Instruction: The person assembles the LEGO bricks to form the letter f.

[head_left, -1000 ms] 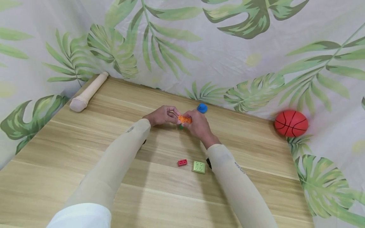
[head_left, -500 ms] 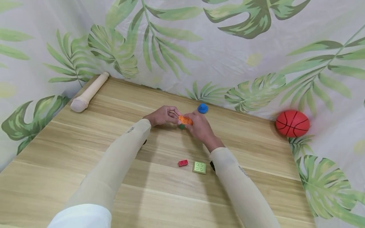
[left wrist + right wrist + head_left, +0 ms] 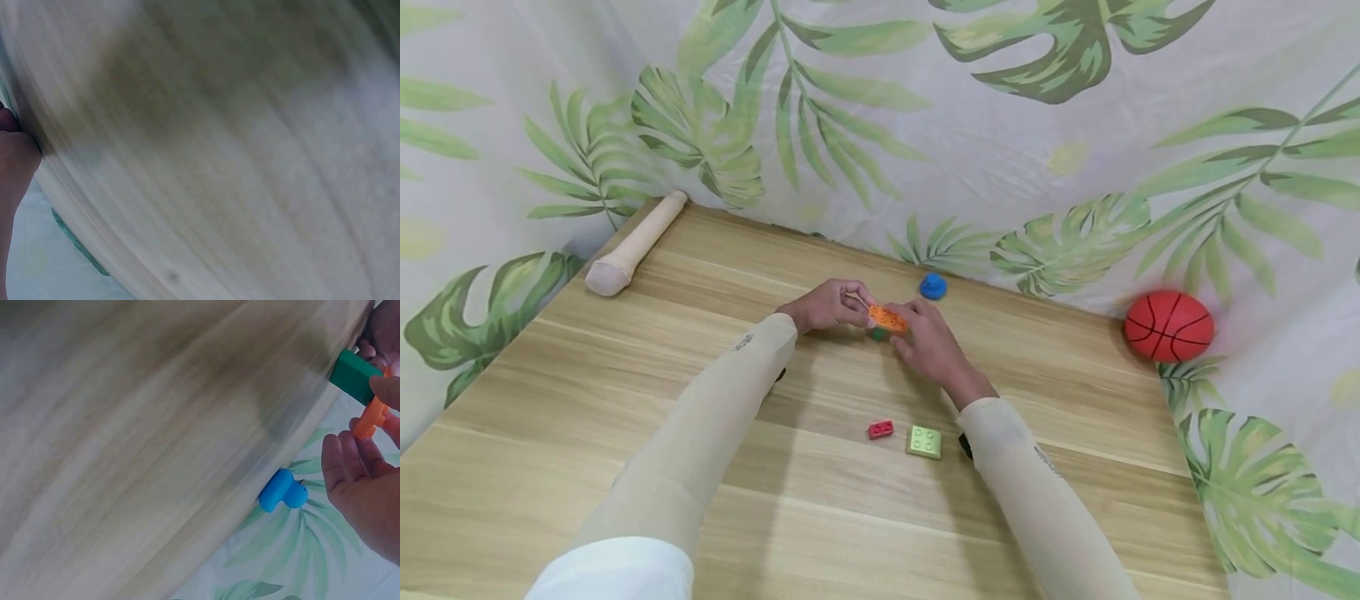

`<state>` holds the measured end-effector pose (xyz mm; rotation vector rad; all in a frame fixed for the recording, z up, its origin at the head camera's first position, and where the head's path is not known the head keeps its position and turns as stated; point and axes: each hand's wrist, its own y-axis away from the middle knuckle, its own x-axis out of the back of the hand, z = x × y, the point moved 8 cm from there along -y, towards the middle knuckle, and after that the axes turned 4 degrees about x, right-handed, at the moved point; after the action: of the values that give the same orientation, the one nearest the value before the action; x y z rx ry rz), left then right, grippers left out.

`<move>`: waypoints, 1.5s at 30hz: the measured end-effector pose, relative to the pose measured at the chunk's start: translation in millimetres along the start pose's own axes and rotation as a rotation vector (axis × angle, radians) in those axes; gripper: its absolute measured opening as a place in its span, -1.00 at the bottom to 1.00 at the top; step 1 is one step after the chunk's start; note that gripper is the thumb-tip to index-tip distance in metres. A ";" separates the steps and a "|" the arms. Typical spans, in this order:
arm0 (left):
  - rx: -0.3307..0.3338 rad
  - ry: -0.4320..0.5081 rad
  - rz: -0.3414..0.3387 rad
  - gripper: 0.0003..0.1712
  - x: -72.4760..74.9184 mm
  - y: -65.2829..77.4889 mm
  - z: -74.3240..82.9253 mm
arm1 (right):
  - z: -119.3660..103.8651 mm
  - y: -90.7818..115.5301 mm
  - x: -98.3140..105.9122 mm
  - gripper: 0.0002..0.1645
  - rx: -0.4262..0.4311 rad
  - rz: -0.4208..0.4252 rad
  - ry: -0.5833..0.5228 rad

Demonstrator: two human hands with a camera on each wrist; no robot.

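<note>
My left hand (image 3: 829, 307) pinches the left end of an orange studded toy brick (image 3: 887, 317) over the back of the table. Under it sits a green toy brick (image 3: 878, 334), mostly hidden in the head view. In the right wrist view the green block (image 3: 354, 376) lies against the flat side of the orange brick (image 3: 373, 419), with left fingertips close to both. My right hand (image 3: 931, 340) has its thumb and fingertips on the orange brick's right end. The left wrist view shows only part of the left hand (image 3: 15, 162); the bricks are outside it.
A red two-stud brick (image 3: 881, 429) and a light green four-stud brick (image 3: 924, 442) lie nearer on the wooden table. Behind the right hand stands a blue toy duck (image 3: 933, 286). A beige toy microphone (image 3: 638, 242) lies far left, a red ball (image 3: 1168, 325) at the right edge.
My right hand has shifted slightly right and downward, uncovering more of the orange brick. That brick now slants a little more; the left hand stays almost still.
</note>
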<state>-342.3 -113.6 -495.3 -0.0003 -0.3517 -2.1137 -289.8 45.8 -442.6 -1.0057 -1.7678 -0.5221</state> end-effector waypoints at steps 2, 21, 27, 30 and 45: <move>-0.002 -0.001 -0.001 -0.72 0.1 -0.2 0.1 | 0.5 3.4 -0.3 -0.27 0.011 -0.004 0.003; -0.007 -0.041 0.018 -0.69 4.3 0.7 -1.3 | 25.0 58.7 -8.7 -0.52 -0.071 -0.177 -0.116; 0.001 -0.045 0.042 -0.69 4.6 2.1 -1.1 | 10.5 67.9 -16.6 -0.57 0.004 -0.313 -0.309; -0.003 -0.045 0.043 -0.70 3.4 1.6 -0.8 | -1.1 72.5 -20.6 -0.55 0.063 -0.368 -0.382; -0.025 -0.028 0.026 -0.71 2.8 0.5 0.2 | -32.2 83.4 -45.0 -0.66 0.185 -0.553 -0.470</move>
<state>-343.5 -116.1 -494.6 -0.0484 -0.3404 -2.0940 -196.4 51.6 -478.3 -0.5217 -2.4877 -0.4678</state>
